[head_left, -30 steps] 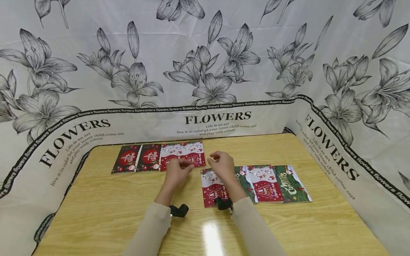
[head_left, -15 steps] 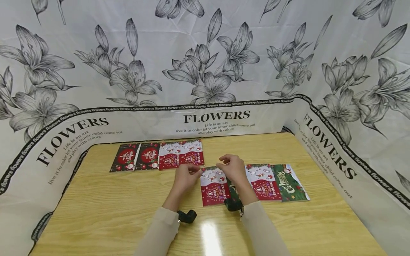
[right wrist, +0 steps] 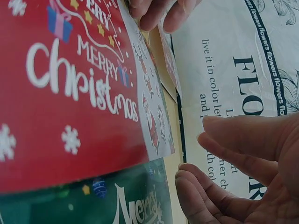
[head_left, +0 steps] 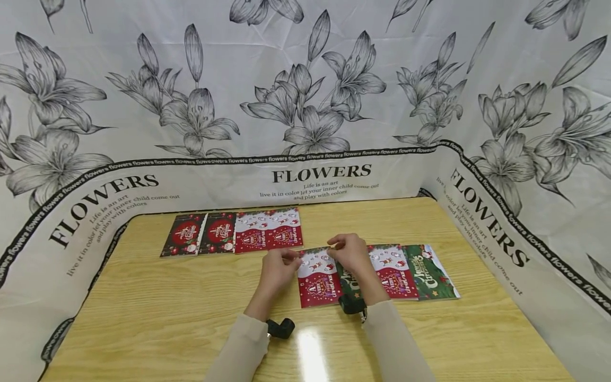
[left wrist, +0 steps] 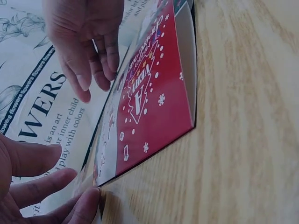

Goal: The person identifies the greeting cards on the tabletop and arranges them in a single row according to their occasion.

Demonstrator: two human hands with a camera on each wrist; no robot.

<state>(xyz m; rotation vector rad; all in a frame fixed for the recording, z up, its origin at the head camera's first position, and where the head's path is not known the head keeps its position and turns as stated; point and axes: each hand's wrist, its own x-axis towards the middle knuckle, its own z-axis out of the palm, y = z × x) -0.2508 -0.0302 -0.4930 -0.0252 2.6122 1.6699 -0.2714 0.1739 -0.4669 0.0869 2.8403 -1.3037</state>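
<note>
A folded red-and-white paper card (head_left: 319, 278), its red half lettered "A Very Merry Christmas", lies on the yellow wood-grain counter (head_left: 167, 318) at the left end of the nearer row, right beside a green paper card (head_left: 348, 284), its near edge gaping. The left hand (head_left: 278, 269) has loosely extended fingers at its far left corner, contact unclear, and the right hand (head_left: 352, 252) has relaxed, unfilled fingers near the far right one. The right hand hides much of the green paper card; the right wrist view crops the red-and-white one.
</note>
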